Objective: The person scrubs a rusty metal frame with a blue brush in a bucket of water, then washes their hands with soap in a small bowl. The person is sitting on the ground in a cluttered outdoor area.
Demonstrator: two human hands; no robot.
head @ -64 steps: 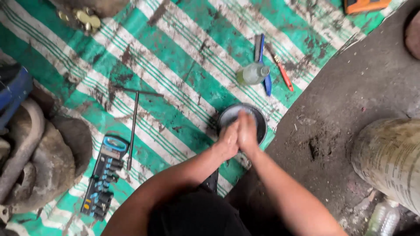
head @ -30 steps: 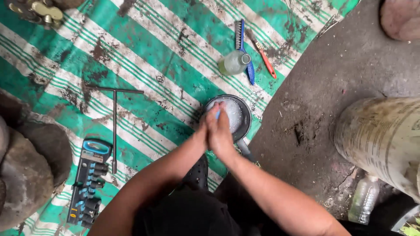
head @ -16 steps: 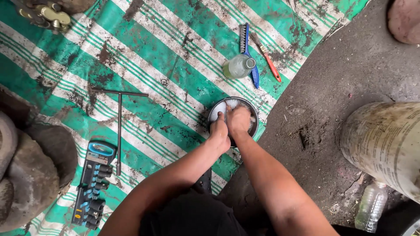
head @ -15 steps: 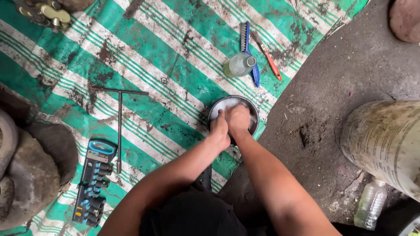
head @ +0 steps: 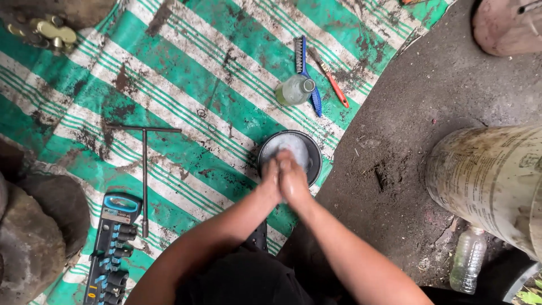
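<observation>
Head view: left hand [head: 272,179] and right hand [head: 293,178] press palm-to-palm, grasping nothing, over round bowl [head: 314,151].

The bowl [head: 307,148] sits on the tarp [head: 186,85], hands pressed together over its 6 o'clock rim. Bottle [head: 293,90] and brush [head: 305,70] lie at 12 o'clock; T-wrench [head: 144,164] and socket rail [head: 110,248] at 9 o'clock.

Both bare forearms reach forward from the bottom of the view and converge toward the middle. The left hand [head: 272,179] and the right hand [head: 293,179] are pressed together, palm against palm, the fingers [head: 284,159] pointing away from the body and lying close along one another. The wrists sit just beside each other; the elbows are spread well apart. The skin looks wet.
</observation>
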